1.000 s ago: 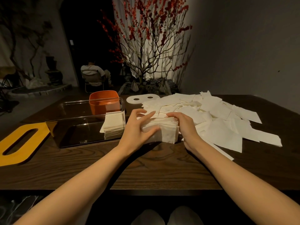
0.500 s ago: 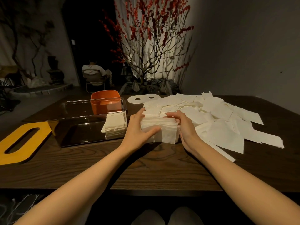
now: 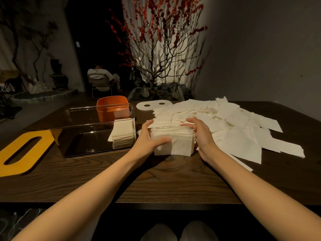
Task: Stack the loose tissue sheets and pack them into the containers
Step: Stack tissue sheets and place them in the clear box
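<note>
A dark wood-grain surface (image 3: pixel 156 185) stands in a dim room with plain grey walls (image 3: pixel 260 49). Behind it, a lit tree of bare branches with red blossoms (image 3: pixel 161 37) rises from a rock bed. A seated person (image 3: pixel 102 77) faces a dark doorway (image 3: pixel 97 40).

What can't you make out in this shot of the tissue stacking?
- Head view: the right hand has its fingertips hidden behind the tissue stack, so its grip is unclear.
- The orange container stands behind the clear container; its contents are hidden.
- The yellow lid is cut off by the left edge.
- The count of loose sheets is unreadable, since they overlap.
</note>
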### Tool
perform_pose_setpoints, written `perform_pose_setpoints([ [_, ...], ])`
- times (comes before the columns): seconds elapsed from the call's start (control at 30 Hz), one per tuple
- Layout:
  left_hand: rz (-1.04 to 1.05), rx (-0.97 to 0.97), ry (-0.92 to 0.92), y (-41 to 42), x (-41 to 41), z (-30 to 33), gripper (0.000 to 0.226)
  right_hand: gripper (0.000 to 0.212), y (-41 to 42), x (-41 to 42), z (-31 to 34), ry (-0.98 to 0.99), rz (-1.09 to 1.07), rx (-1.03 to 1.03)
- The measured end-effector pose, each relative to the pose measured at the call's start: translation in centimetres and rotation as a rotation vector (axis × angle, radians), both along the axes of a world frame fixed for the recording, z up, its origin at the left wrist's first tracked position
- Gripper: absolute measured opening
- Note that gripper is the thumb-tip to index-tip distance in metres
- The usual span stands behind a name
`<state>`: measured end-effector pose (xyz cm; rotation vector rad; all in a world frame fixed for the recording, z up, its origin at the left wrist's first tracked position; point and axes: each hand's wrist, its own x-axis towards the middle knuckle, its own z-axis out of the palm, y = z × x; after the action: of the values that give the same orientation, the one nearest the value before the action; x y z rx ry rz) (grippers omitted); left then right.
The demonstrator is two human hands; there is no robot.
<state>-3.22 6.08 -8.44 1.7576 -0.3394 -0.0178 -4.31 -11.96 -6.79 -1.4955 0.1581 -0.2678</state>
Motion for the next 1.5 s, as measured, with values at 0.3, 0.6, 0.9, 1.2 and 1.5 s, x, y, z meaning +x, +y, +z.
perform_pose_setpoints([
  [0.3, -0.040, -0.128, 0.038, -0.7, -0.4, 0.2, 0.099, 0.032, 1.5, 0.1, 0.5, -0.063, 0.123, 0.126],
  [0.6, 0.003, 0.249, -0.499, -0.5, -0.7, -0.2, 0.074, 0.020, 0.9, -0.3, 1.1, -0.083, 0.034, -0.035],
  [0.9, 0.072, 0.315, -0.533, -0.2, -0.1, -0.4, 0.050, 0.027, 0.6, 0.0, 1.0, -0.078, -0.098, -0.153],
  [1.2, 0.097, 0.271, -0.523, -0.2, -0.3, -0.3, 0.055, 0.028, 1.0, -0.2, 0.7, -0.097, -0.095, -0.363],
  [1.5, 0.148, 0.288, -0.507, -0.1, -0.8, -0.1, 0.065, 0.068, 0.3, -1.2, -0.3, -0.324, 0.022, -1.177],
])
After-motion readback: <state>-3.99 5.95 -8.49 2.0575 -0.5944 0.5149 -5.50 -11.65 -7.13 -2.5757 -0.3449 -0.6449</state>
